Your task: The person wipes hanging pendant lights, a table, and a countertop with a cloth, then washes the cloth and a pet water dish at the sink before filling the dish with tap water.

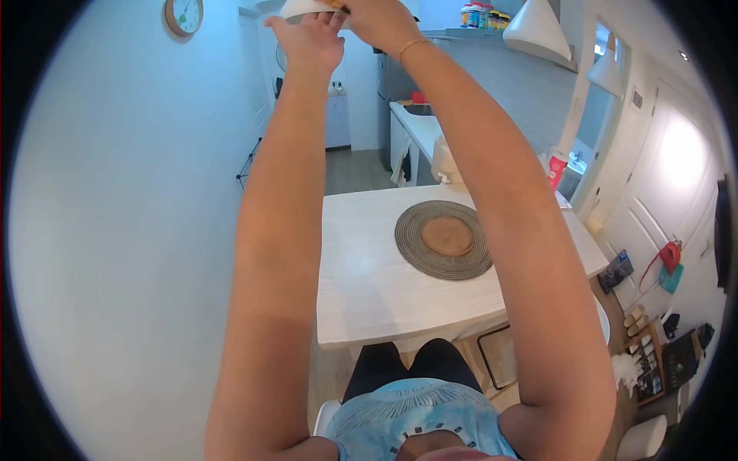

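From where I stand, both arms reach high up – the white lampshade [297,9] is at their ends. The left hand [310,42] is open, its fingers up against the shade; the right hand [378,24] is just beside it, though I can't tell its grip. Below, a round placemat [413,244] lies on the table [361,300].

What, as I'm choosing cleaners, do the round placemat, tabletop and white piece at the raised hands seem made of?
Round placemat: probably woven or coiled fibre, matt; fine concentric rings suggest it.
Tabletop: possibly wood-look laminate, low sheen; its pale surface shows faint streaks.
White piece: smooth-looking, perhaps painted metal or plastic; only a curved part shows.
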{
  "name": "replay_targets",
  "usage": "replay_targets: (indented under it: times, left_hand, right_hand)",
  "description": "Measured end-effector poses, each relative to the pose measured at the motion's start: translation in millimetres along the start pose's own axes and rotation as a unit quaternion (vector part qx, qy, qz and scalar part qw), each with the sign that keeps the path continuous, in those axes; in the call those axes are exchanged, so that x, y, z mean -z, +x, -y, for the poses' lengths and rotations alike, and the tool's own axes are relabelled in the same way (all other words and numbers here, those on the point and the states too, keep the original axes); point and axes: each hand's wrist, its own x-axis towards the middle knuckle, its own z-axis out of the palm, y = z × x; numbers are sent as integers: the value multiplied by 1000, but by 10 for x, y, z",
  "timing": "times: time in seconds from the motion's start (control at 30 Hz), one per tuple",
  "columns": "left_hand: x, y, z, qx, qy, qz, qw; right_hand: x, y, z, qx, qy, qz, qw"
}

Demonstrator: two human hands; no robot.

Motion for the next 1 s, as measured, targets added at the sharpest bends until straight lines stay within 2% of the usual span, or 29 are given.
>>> replay_targets:
  times: [0.03,0.07,0.13,0.17,0.2,0.27,0.4,0.47,0.5,0.53,0.57,0.6,0.63,0.67,0.73,0.83,0.87,0.9,1.0]
  left_hand:
    - [12,-3,10,-3,4,4,1000]
    - [26,-16,29,-3,7,8,1000]
    - [70,0,-12,5,14,22,1000]
    - [86,5,-30,9,22,36,999]
    - [51,-18,-41,9,22,37,999]
    - [-42,-82,-76,15,31,35,999]
    - [-89,-163,-48,-6,65,23,998]
    - [-91,-295,-48,41,91,11,995]
    - [-66,-378,-38,50,89,8,995]
    - [-15,-490,-9,85,120,-2,989]
    - [54,-626,32,124,151,-10,981]
    - [183,-808,60,132,172,8,976]
    - [291,-1024,91,141,191,26,971]
    - [401,-1293,146,125,228,29,965]
    - [691,-1900,282,102,310,-1,945]
    - [1692,-2803,778,79,446,-38,891]
    - [1813,-3188,864,43,625,-31,779]
    - [1864,-3577,915,2,775,-15,631]
    - [1916,-4465,1216,10,782,-64,620]
  right_hand:
    - [70,-33,87,-10,11,63,998]
    - [40,-101,98,-14,11,64,998]
    - [-21,-226,104,67,-53,-28,996]
    - [-10,-303,89,2,-21,-25,999]
    - [8,-348,49,2,-21,-26,999]
    - [-20,-507,-117,138,-220,-159,952]
    - [-95,-1000,-509,67,-277,-134,949]
    - [18,-1360,-473,-65,-171,-48,982]
    - [89,-1527,-419,-73,-172,-41,981]
    - [167,-1723,-345,-198,-76,-10,977]
    - [258,-1946,-259,-324,21,20,946]
    - [354,-2207,-154,-341,16,31,939]
    - [496,-2452,-60,-473,172,6,864]
    - [628,-2683,-3,-583,317,-28,748]
    - [879,-3220,-14,-614,318,-60,720]
    - [1252,-4029,-153,-688,304,-146,642]
    - [1359,-4284,-148,-720,279,-163,614]
    - [1449,-4515,-126,-749,254,-181,584]
    - [1510,-5289,-39,-785,211,-168,557]
